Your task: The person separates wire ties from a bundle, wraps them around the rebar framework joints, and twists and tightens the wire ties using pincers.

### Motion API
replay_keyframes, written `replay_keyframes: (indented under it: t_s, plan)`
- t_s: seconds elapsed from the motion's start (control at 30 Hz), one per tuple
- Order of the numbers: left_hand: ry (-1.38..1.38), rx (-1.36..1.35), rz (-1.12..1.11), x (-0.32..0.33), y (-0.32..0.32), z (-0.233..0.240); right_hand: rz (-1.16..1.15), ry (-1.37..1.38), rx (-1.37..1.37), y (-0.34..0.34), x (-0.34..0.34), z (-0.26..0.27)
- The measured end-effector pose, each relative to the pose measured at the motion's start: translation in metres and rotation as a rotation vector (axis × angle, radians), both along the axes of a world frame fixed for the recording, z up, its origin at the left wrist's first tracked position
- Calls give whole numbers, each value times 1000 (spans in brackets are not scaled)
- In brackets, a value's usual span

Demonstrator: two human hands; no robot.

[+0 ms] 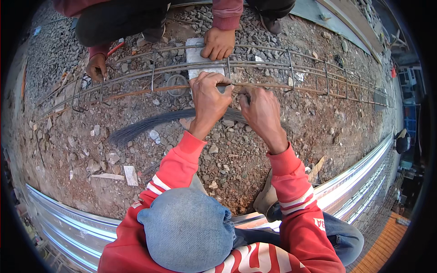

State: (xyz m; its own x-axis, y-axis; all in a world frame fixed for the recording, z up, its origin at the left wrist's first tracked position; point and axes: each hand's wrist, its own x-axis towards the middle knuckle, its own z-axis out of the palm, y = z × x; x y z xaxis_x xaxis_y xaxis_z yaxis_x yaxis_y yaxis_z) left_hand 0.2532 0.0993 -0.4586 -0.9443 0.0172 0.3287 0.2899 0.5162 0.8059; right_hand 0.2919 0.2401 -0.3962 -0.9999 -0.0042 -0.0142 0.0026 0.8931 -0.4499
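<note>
A long rebar cage (273,85) with square steel stirrups (290,70) lies across the ground before me. My left hand (211,99) is at its near bar, thumb and forefinger pinched together beside a stirrup. Close to its right, my right hand (261,111) has its fingers curled at the same bar; what lies between the fingers is too small to tell. Under my wrists, on the soil, runs a bundle of thin tie wire (153,123). A pale block (196,54) sits beneath the cage, partly behind my left hand.
Across the cage a co-worker crouches, one hand (218,42) on the far bar by the block, the other (97,67) at the cage's left part. Gravel, broken stones and a white tile piece (130,175) litter the ground. Shiny metal channels (75,235) lie near me; boards (351,27) lie upper right.
</note>
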Motion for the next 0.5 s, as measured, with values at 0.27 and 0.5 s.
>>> replay_keyframes:
  t_s: [0.27,0.5]
  plan:
    - [35,-91,-10,7,10,15,130,177,35,22,-42,-3]
    - [16,-107,25,8,-4,5,184,12,-87,22,-44,-3]
